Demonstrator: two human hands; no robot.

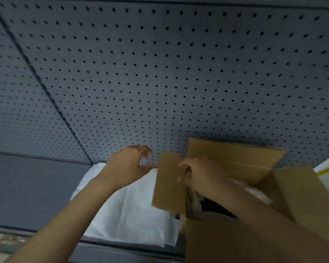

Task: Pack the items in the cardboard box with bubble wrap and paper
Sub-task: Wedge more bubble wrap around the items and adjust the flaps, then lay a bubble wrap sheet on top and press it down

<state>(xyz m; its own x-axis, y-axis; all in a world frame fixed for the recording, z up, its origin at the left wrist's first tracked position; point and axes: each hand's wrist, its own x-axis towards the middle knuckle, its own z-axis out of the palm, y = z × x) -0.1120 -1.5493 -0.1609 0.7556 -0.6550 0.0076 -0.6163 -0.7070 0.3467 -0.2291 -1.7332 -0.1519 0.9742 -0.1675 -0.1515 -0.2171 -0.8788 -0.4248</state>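
2 hands [129, 164], 1 cardboard box [226, 242]

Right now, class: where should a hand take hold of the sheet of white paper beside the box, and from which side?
Pinch the white paper at its bare far-left corner, coming from the left: it lies flat, and the cardboard box and its raised flap cover the right edge.

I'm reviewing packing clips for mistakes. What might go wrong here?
The right hand reaches past the raised left flap into the cardboard box; that flap might bend or tear. The left hand hovers curled above the white paper, holding nothing, so the box could shift.
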